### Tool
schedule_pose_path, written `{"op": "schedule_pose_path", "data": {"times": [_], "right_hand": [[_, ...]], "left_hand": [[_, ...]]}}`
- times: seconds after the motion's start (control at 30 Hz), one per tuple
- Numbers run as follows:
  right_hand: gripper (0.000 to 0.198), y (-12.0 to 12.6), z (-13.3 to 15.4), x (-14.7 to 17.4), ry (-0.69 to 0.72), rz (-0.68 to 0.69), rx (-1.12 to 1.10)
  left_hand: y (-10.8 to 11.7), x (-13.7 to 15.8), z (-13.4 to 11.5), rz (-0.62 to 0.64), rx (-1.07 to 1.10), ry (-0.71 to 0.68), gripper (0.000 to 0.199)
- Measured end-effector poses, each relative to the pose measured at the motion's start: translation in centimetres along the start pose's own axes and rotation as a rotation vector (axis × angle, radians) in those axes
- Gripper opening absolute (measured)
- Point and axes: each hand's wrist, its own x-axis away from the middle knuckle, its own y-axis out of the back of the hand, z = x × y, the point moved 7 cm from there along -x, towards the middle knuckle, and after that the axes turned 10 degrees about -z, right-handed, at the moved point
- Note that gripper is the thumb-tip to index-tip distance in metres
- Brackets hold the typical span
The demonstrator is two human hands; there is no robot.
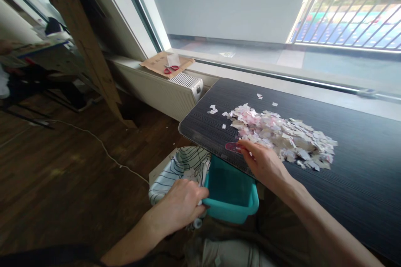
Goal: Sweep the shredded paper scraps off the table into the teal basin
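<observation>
My right hand (261, 160) is closed on a pink, see-through flat piece of plastic (232, 147) with a rounded end; its exact kind does not show. It sits at the near edge of a heap of small cut paper pieces (282, 133), mostly white with some pink, on the dark table (360, 167). Below the table edge, my left hand (184, 198) is closed at the rim of a turquoise plastic basin (232, 208). A white cloth with black lines (169, 175) lies beside the basin, partly under that hand. Its fingertips are partly hidden.
A few loose paper bits (213, 109) lie left of the heap. Red-handled scissors (171, 69) rest on brown cardboard (153, 63) atop the radiator (163, 91). A white cable (106, 150) crosses the wooden floor. A large window (232, 4) stands behind the table.
</observation>
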Motion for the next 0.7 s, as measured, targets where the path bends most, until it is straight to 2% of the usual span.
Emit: {"op": "schedule_pose_path", "data": {"times": [0.1,0.23,0.37,0.43,0.57,0.7], "right_hand": [[0.026,-0.4,0.4,0.6,0.026,0.063,-0.041],[0.027,-0.4,0.7,1.0,0.013,0.030,-0.036],[0.026,0.4,1.0,1.8,0.002,0.055,-0.051],[0.025,2.0,0.4,3.0,-0.047,0.025,-0.060],[0.022,6.3,-2.9,7.0,-0.229,-0.135,-0.011],[0.023,7.9,-5.7,10.5,-0.344,-0.196,0.002]], "left_hand": [[0.2,0.0,0.0,-0.011,-0.003,-0.003,0.013],[0.3,-0.1,-0.1,-0.004,-0.013,-0.008,0.014],[0.0,-0.1,-0.8,0.013,-0.024,-0.012,0.011],[-0.6,-0.1,-1.9,0.050,-0.013,-0.042,0.009],[-1.7,-0.3,-5.3,0.144,0.040,-0.172,0.006],[-1.9,-1.6,-8.9,0.109,0.049,-0.323,0.008]]}}
